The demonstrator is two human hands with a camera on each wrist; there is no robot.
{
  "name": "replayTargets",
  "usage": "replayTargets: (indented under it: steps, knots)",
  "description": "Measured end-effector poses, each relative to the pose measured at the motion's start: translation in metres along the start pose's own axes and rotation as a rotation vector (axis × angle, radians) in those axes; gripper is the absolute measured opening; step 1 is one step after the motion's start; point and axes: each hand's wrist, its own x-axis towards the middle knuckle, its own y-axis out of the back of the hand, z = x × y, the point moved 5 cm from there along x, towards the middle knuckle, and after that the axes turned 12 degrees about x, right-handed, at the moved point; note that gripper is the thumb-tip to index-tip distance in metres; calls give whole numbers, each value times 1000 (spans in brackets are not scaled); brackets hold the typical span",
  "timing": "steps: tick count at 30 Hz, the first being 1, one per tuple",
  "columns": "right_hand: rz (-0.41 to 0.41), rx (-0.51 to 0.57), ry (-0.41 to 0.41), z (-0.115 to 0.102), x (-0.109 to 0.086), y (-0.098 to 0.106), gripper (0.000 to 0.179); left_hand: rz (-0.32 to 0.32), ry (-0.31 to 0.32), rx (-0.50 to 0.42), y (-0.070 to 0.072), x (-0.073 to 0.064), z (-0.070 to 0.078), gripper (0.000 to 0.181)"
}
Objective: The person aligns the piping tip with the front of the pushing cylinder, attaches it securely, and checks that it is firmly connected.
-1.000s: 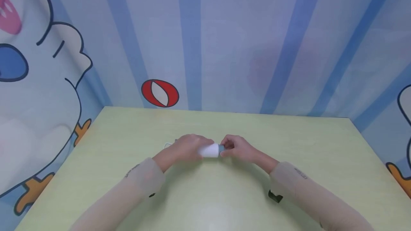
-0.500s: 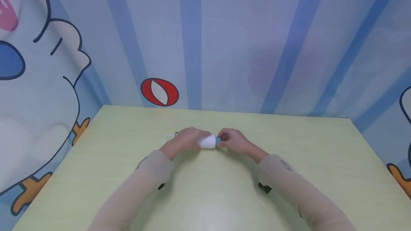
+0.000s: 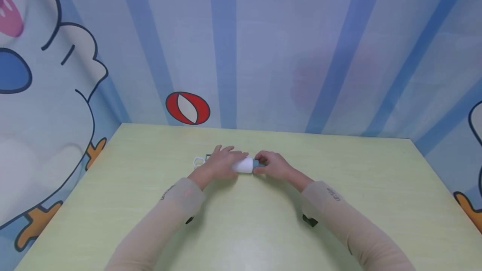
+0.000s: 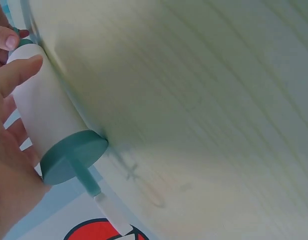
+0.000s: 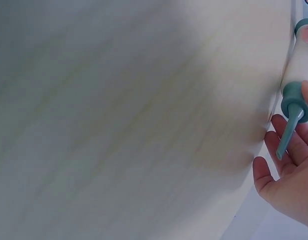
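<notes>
A balloon pump (image 3: 244,165) lies across the space between both hands in the head view. Its barrel is white, with a teal flange (image 4: 74,157), and a teal rod ends in a white handle (image 4: 114,215). My left hand (image 3: 221,164) holds the barrel: the thumb lies on the near side and fingers show behind it, two of them lifted in the head view. A white loop (image 3: 198,162) pokes out past that hand. My right hand (image 3: 275,165) pinches the teal cap (image 5: 293,95) at the other end; the thin nozzle (image 5: 288,132) points into its palm.
A pale wood-grain table (image 3: 248,225) lies under the hands. Behind it hangs a striped blue backdrop (image 3: 263,53) with cartoon figures and a red-and-white ball (image 3: 187,108). Dark pieces (image 3: 310,221) sit under the sleeves at both wrists.
Both hands and the pump moved away from the person, a little toward the back of the table. Since half a second ago, fingers of the left hand have lifted and spread; the right stays at the cap.
</notes>
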Motion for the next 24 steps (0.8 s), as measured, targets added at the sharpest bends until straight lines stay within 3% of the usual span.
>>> replayTargets:
  steps: [6, 14, 24]
  knots:
    - [11, 32, -18, 1, -4, 3, 37, 45, 5, 5, 2, -4, -5, 64]
    - [14, 47, -10, 0, -12, 7, 42, 29, 12, 0, 1, -10, -11, 69]
    - [87, -56, 24, 1, -51, 46, 46, 147, 56, -51, 15, -44, -34, 65]
